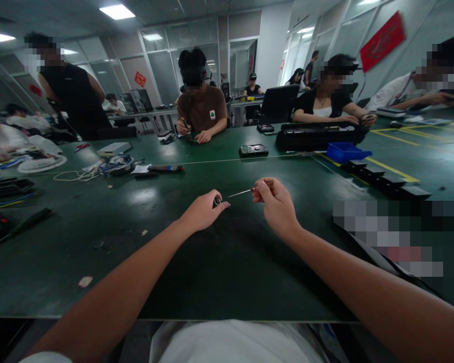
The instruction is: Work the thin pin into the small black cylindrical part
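My right hand [278,206] is closed around the red handle of a screwdriver [240,193]. Its thin metal shaft points left, and the tip ends a little short of my left hand [204,210]. In the fingers of that left hand sits a small dark round part [216,201] with a shiny rim, mostly covered by the thumb and fingers. Both hands are held above the green table [227,282], near its middle. What kind of part it is I cannot make out.
A hard drive [253,150] lies beyond my hands. At the right are a blue bin [346,152] and a row of black blocks [386,180]. Bundled cables [115,165] and a dark tool [159,170] lie left. A co-worker in brown [202,108] sits opposite.
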`<control>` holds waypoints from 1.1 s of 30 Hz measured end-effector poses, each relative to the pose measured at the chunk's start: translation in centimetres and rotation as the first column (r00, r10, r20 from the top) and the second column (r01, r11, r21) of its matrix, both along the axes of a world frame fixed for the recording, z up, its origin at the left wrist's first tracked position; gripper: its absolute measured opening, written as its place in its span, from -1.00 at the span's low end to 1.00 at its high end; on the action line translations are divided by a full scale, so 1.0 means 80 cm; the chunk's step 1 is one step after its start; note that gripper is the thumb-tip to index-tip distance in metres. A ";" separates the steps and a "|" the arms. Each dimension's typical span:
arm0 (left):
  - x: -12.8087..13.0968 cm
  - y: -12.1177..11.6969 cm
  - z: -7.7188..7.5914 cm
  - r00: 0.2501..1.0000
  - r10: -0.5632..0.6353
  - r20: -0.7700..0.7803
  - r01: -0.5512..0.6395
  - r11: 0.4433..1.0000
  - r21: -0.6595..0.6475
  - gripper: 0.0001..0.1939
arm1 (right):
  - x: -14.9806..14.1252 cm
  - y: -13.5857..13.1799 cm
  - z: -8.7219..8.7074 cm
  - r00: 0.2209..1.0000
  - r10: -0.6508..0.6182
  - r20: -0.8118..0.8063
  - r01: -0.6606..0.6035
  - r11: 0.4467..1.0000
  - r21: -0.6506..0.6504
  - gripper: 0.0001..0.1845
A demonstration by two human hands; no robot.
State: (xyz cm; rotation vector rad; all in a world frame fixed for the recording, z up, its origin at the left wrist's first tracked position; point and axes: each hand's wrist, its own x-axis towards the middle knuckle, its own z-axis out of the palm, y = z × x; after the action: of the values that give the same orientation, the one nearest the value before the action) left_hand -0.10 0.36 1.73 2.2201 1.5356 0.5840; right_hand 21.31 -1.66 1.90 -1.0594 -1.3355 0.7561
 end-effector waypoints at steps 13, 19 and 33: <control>0.020 0.029 -0.013 0.934 -0.131 -0.333 0.158 0.986 0.057 -0.66 | 0.000 -0.002 0.002 1.000 0.018 0.009 -0.018 1.000 -0.007 -0.75; 0.012 0.039 -0.011 0.973 -0.155 -0.172 0.154 0.988 -0.015 -0.77 | 0.000 -0.002 0.001 1.000 0.025 0.014 -0.025 1.000 -0.016 -0.76; -0.094 0.058 0.019 0.755 0.323 0.570 -0.153 0.933 -0.326 -0.68 | 0.000 0.002 -0.003 0.998 0.044 0.037 -0.043 0.999 -0.019 -0.74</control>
State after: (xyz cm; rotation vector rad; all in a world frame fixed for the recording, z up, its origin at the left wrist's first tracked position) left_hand -7.60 4.99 3.22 1.4230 1.4316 1.0043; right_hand 21.33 -1.54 1.63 -1.0666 -1.3896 0.7859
